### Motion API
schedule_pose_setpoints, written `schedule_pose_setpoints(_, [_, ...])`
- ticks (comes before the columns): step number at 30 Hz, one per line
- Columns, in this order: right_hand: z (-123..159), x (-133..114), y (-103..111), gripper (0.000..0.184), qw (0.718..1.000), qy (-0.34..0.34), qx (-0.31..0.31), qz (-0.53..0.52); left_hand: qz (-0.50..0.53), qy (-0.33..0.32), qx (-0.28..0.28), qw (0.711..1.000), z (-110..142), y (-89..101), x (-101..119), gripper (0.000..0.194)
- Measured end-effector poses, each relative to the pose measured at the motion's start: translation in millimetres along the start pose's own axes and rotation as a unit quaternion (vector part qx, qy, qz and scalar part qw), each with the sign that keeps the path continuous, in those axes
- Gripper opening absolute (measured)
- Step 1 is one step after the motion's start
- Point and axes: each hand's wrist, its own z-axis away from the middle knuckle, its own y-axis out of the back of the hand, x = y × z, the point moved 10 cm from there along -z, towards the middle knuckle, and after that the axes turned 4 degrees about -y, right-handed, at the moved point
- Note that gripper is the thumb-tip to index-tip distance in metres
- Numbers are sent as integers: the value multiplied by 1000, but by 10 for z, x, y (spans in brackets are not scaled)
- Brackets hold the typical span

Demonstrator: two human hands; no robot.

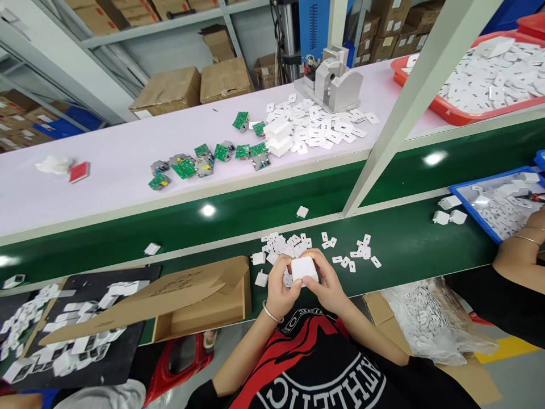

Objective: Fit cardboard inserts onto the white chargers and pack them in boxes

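Factory assembly area: pale worktop (114, 156) carries circuit boards (184, 168) and metal fixture (347, 91); shelved cartons (96, 17) stand behind worktop.

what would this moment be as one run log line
left hand: holding white block | right hand: holding white block | nearby: small white plates, open carton

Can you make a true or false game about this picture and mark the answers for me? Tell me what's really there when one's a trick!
1. The left hand and right hand hold one white plastic case. True.
2. The bangle is on the right wrist. False: the bangle is on the left wrist.
3. Green circuit boards lie on the upper shelf. True.
4. The tray on the upper shelf is blue. False: it is a red tray.
5. A metal fixture stands beside a pile of flat white pieces. True.
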Motion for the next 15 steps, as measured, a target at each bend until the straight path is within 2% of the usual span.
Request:
schedule_pose_setpoints(6, [17, 48, 51, 32, 999, -4, 46, -10, 37, 31, -45, 998, 32, -87, -68, 40])
schedule_pose_setpoints(11, [18, 201, 24, 36, 999, -29, 24, -38, 60, 23, -83, 994, 35, -113, -88, 45])
schedule_pose_setpoints(15, [16, 241, 30, 38, 998, -34, 22, -42, 22, -2, -85, 996, -16, -80, -60, 42])
